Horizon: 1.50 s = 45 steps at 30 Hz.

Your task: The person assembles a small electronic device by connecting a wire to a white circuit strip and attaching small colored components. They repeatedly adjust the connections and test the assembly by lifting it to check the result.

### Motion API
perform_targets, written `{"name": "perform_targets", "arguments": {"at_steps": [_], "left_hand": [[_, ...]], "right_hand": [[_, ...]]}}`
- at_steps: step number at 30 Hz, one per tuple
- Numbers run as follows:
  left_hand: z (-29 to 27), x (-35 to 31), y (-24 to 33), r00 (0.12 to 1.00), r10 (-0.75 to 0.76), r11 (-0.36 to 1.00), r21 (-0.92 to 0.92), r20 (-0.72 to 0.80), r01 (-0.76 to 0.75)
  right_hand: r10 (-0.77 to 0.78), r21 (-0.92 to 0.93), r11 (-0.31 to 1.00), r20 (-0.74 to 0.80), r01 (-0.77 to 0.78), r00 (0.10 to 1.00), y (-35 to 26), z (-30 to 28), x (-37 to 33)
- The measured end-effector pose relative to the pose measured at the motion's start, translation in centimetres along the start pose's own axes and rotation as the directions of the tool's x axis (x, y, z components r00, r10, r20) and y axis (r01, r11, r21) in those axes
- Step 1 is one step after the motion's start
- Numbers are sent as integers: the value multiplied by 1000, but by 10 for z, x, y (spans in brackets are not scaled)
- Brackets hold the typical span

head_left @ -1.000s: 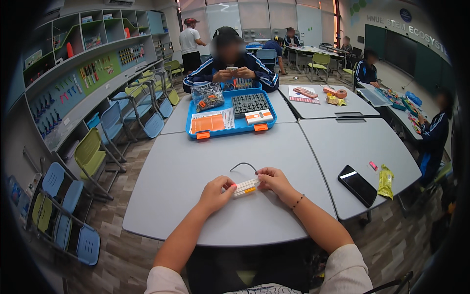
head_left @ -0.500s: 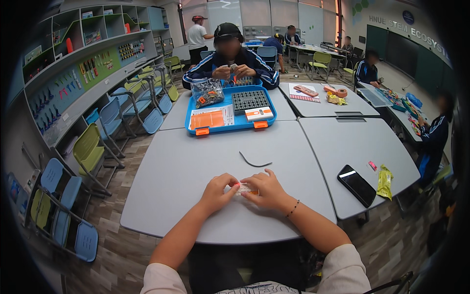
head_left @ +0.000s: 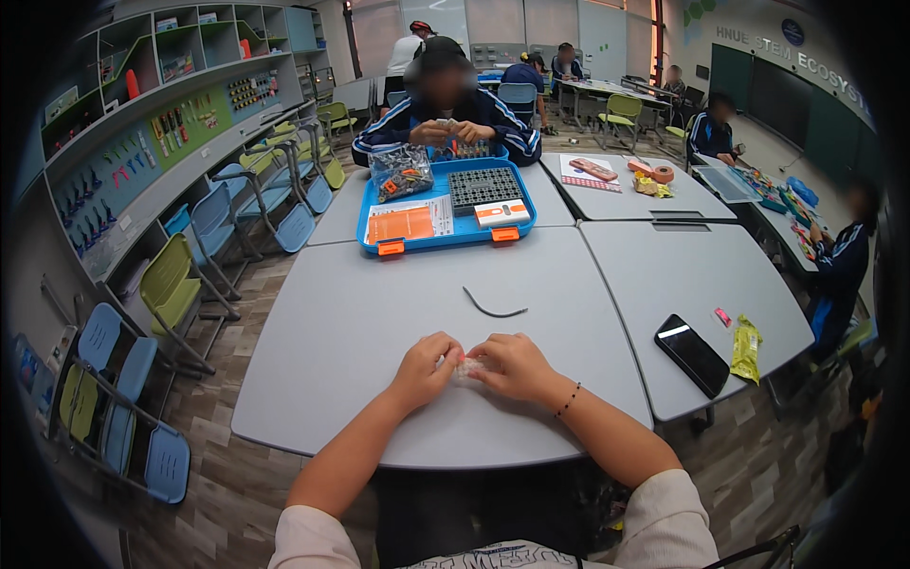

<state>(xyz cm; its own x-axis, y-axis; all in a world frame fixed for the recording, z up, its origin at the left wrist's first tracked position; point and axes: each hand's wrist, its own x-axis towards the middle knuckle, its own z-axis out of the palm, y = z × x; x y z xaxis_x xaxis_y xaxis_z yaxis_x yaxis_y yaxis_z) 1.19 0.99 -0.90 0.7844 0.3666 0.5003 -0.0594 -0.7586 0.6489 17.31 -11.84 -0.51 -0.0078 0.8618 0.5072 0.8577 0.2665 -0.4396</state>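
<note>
Near the table's front edge, the left hand (head_left: 424, 368) and right hand (head_left: 513, 366) pinch a small pale piece (head_left: 467, 372) between curled fingertips; its long axis cannot be told. Beyond, a dark curved wire (head_left: 492, 307) lies crosswise on the grey table (head_left: 360, 313), then a blue tray (head_left: 445, 211).

Bare counter (head_left: 341, 360) stretches wide to the left of the hands. Ahead, only a thin dark wire (head_left: 493, 305) lies before the blue tray (head_left: 445, 204). To the right, a black phone (head_left: 692, 355) and a yellow packet (head_left: 746, 348) block the way.
</note>
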Motion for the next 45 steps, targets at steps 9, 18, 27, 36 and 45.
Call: {"name": "perform_targets", "arguments": {"at_steps": [9, 18, 27, 36, 45], "left_hand": [[1, 3, -7, 977, -175, 983, -75, -123, 167], [2, 2, -24, 991, -134, 963, 238, 14, 127], [4, 5, -11, 999, 3, 987, 163, -42, 4], [3, 3, 2, 935, -334, 903, -242, 124, 354], [3, 2, 0, 897, -325, 754, -491, 300, 437]], "right_hand": [[300, 158, 942, 7, -297, 954, 1, 0, 0], [503, 653, 631, 66, -419, 862, 28, 8, 0], [603, 728, 412, 234, -548, 763, 2, 0, 5], [463, 670, 640, 54, -376, 885, -4, 15, 0], [350, 578, 773, -42, -263, 936, -12, 12, -1]]}}
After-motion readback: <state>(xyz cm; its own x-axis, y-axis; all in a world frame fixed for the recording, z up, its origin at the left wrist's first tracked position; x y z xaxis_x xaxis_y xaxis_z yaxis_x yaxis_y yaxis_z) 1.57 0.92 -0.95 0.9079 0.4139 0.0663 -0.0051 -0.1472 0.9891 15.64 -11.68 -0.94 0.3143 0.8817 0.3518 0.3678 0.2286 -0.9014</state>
